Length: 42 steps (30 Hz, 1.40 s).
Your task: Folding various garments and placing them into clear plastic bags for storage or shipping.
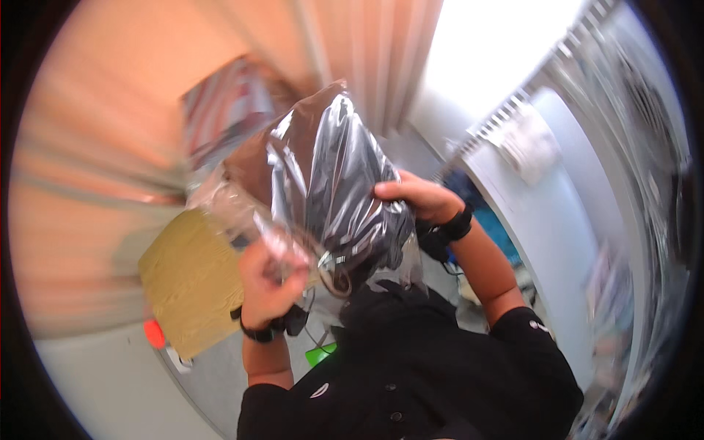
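Note:
A glossy clear plastic bag (323, 169) with something brown and dark, apparently folded cloth, inside is held up in front of my chest. My right hand (431, 199) grips its right side, the thumb lying on top and the other fingers hidden behind. At the lower left, my left hand (273, 282) is closed on a loose, see-through edge of the same bag, somewhat smeared by motion. A thin brown loop (339, 282) shows at the bag's lower end, close to my left hand; what it belongs to I cannot tell.
A yellowish wooden surface (194, 282) stands at the left, near a small orange-red object (154, 334). Beyond the bag is a blurred red-striped item (227, 110). Orange curtains (103, 139) hang behind. A white panel (543, 227) and plastic-covered items (638, 110) line the right.

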Each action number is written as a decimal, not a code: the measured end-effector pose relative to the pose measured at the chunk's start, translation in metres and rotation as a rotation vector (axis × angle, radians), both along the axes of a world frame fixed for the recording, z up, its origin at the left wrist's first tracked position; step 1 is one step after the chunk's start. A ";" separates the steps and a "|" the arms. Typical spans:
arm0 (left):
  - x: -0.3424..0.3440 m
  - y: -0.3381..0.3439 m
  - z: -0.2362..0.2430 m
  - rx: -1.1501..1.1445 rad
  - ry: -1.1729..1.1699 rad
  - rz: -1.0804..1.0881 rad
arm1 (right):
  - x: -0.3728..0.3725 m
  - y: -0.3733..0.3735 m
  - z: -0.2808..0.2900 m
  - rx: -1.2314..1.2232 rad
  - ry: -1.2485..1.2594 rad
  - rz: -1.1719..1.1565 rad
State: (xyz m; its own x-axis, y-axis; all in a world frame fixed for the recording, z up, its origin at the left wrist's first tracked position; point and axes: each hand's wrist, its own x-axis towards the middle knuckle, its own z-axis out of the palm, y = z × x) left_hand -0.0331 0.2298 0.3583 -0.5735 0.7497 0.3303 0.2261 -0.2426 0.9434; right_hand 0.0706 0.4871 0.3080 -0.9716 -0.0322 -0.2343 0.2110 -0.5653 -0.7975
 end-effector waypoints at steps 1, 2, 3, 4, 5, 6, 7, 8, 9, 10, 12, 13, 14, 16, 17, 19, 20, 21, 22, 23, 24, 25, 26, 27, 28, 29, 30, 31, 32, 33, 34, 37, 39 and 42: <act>0.018 0.001 -0.007 -0.028 0.023 -0.059 | 0.035 -0.003 -0.005 0.063 0.028 -0.098; 0.033 0.015 -0.015 0.007 0.069 -0.177 | 0.070 -0.005 -0.008 0.136 0.057 -0.198; 0.053 0.030 -0.023 -0.027 0.001 -0.222 | 0.106 -0.005 -0.013 0.184 0.039 -0.344; 0.072 0.048 -0.033 -0.059 -0.064 -0.259 | 0.143 -0.004 -0.021 0.238 0.024 -0.483; 0.088 0.069 -0.042 -0.071 -0.010 -0.335 | 0.176 -0.007 -0.022 0.182 -0.015 -0.656; 0.104 0.092 -0.050 -0.079 0.043 -0.397 | 0.208 -0.006 -0.022 0.126 -0.052 -0.815; 0.123 0.119 -0.054 -0.077 0.040 -0.410 | 0.246 -0.003 -0.035 0.168 -0.086 -0.966; 0.143 0.141 -0.058 -0.079 0.039 -0.421 | 0.280 0.003 -0.055 0.207 -0.120 -1.115; 0.161 0.157 -0.059 -0.081 0.033 -0.431 | 0.300 0.013 -0.063 0.266 -0.130 -1.275; 0.177 0.173 -0.061 -0.160 0.008 -0.417 | 0.316 0.030 -0.073 0.329 -0.134 -1.427; 0.193 0.191 -0.070 -0.237 -0.013 -0.399 | 0.356 0.094 -0.113 0.642 -0.273 -1.526; 0.197 0.192 -0.075 -0.247 0.039 -0.409 | 0.383 0.133 -0.131 0.496 -0.388 -1.396; 0.202 0.192 -0.081 -0.260 0.089 -0.417 | 0.408 0.168 -0.146 0.351 -0.499 -1.258; 0.202 0.179 -0.091 -0.320 0.089 -0.356 | 0.418 0.219 -0.156 0.485 -0.579 -1.246; 0.199 0.173 -0.096 -0.376 0.095 -0.305 | 0.419 0.242 -0.164 0.621 -0.648 -1.245; 0.183 0.160 -0.113 -0.376 -0.118 -0.163 | 0.450 0.280 -0.200 0.887 -0.479 -1.211; 0.166 0.140 -0.119 -0.354 -0.324 -0.028 | 0.426 0.275 -0.185 0.696 -0.634 -1.240; 0.141 0.126 -0.121 -0.314 -0.373 0.080 | 0.433 0.276 -0.186 0.438 -0.455 -1.319; 0.113 0.118 -0.116 -0.266 -0.420 0.171 | 0.458 0.286 -0.197 0.369 -0.455 -1.277; 0.087 0.105 -0.108 -0.128 -0.498 0.282 | 0.470 0.289 -0.206 0.581 -0.574 -1.441; 0.062 0.088 -0.098 0.013 -0.568 0.384 | 0.452 0.277 -0.200 0.541 -0.709 -1.796; 0.039 0.067 -0.089 0.093 -0.600 0.518 | 0.434 0.259 -0.179 0.657 -0.673 -1.728; 0.016 0.047 -0.079 0.172 -0.634 0.629 | 0.423 0.244 -0.174 0.549 -0.569 -1.805; -0.006 0.034 -0.069 0.253 -0.819 0.684 | 0.420 0.246 -0.175 0.549 -0.522 -1.798; -0.028 0.027 -0.062 0.337 -1.006 0.728 | 0.417 0.249 -0.176 0.549 -0.478 -1.797; -0.047 0.027 -0.060 0.350 -1.119 0.615 | 0.417 0.257 -0.177 0.554 -0.471 -1.787; -0.065 0.026 -0.056 0.362 -1.227 0.499 | 0.419 0.270 -0.178 0.550 -0.508 -1.736; -0.079 0.037 -0.052 0.303 -1.276 0.551 | 0.420 0.281 -0.178 0.546 -0.542 -1.690; -0.095 0.053 -0.049 0.241 -1.327 0.596 | 0.419 0.288 -0.177 0.552 -0.535 -1.691; -0.114 0.059 -0.051 0.250 -1.327 0.595 | 0.419 0.292 -0.174 0.437 -0.541 -1.631; -0.134 0.065 -0.057 0.196 -1.378 0.558 | 0.422 0.300 -0.170 0.326 -0.546 -1.570; -0.174 0.083 -0.079 0.125 -1.306 0.614 | 0.425 0.286 -0.158 0.314 -0.495 -1.531; -0.208 0.079 -0.103 -0.027 -1.033 0.621 | 0.440 0.278 -0.159 0.487 -0.609 -1.686; -0.173 0.108 -0.063 0.224 -0.767 0.926 | 0.470 0.237 -0.173 0.848 -0.792 -1.931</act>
